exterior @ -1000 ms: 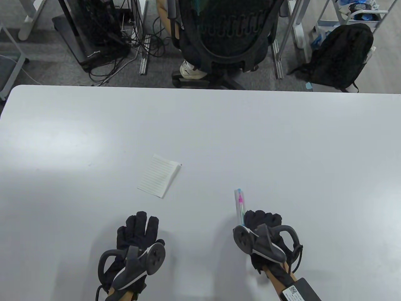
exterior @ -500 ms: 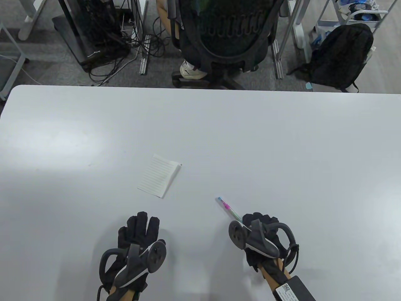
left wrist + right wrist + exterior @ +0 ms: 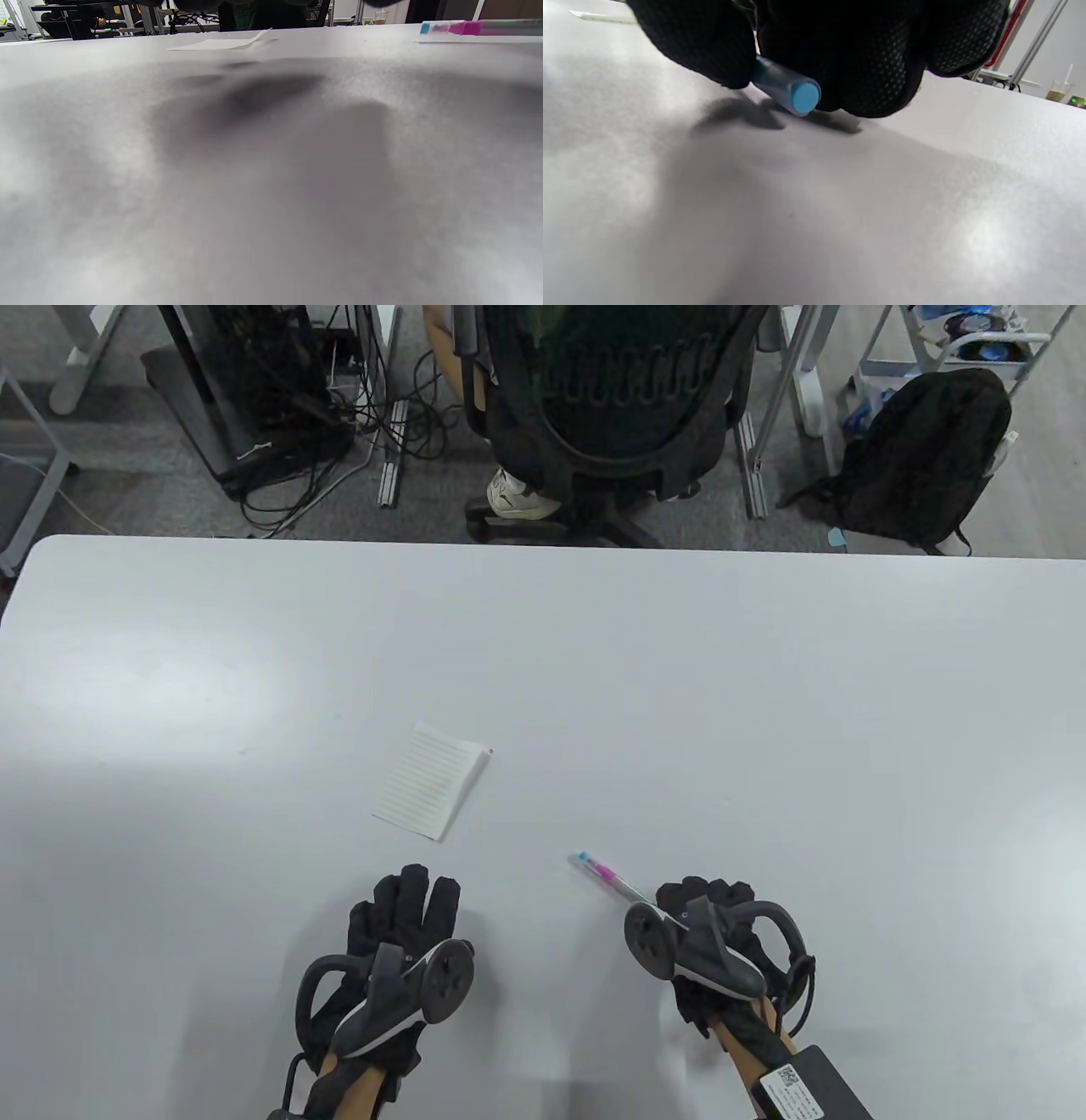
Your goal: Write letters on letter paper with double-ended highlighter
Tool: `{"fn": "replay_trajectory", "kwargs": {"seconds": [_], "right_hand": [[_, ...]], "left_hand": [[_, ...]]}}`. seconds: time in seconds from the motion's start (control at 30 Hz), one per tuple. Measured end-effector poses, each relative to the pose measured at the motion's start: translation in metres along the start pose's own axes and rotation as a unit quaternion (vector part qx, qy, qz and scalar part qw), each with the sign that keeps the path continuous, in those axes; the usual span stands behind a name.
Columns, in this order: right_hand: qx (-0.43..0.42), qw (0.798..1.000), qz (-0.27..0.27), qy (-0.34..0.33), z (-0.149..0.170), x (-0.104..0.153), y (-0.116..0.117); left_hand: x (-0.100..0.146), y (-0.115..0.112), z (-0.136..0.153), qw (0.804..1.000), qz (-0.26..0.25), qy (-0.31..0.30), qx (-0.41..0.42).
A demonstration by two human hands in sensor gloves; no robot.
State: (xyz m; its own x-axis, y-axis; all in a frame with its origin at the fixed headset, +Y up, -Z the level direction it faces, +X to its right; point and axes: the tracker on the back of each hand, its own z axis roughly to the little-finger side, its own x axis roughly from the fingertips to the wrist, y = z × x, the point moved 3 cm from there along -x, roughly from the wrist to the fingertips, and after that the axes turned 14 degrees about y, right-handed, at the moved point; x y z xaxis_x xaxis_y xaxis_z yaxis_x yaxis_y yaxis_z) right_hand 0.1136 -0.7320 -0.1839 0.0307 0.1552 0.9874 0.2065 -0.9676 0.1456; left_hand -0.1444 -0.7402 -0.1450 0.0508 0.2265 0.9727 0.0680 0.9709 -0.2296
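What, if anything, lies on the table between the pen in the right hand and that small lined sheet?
Nothing visible does. The right hand grips the highlighter, whose free end points up-left toward the letter paper. Only bare table shows between them. The left hand sits nearer the person, below the paper, off that line.

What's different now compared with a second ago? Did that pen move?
Yes. The right hand, gripping the highlighter, swung its far tip from pointing away toward the left, nearer the letter paper. The left hand slid slightly forward and to the right, fingers straight, holding nothing. The paper stayed put on the table.
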Motion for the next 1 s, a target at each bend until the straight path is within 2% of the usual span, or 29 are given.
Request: {"fn": "replay_trajectory", "kwargs": {"seconds": [0.17,0.47,0.7,1.0], "right_hand": [[0.017,0.997,0.039,-0.057,-0.019,0.016,-0.016],[0.026,0.982,0.090,-0.164,-0.062,0.040,-0.034],[0.003,0.972,0.126,-0.199,-0.078,0.051,-0.041],[-0.003,0.969,0.143,-0.203,-0.075,0.051,-0.041]], "left_hand": [[0.004,0.008,-0.004,1.000,-0.017,-0.014,0.023],[0.015,0.014,-0.022,0.998,-0.044,-0.047,0.000],[0.019,0.015,-0.027,0.997,-0.060,-0.058,-0.006],[0.023,0.014,-0.032,0.993,-0.082,-0.076,-0.026]]}}
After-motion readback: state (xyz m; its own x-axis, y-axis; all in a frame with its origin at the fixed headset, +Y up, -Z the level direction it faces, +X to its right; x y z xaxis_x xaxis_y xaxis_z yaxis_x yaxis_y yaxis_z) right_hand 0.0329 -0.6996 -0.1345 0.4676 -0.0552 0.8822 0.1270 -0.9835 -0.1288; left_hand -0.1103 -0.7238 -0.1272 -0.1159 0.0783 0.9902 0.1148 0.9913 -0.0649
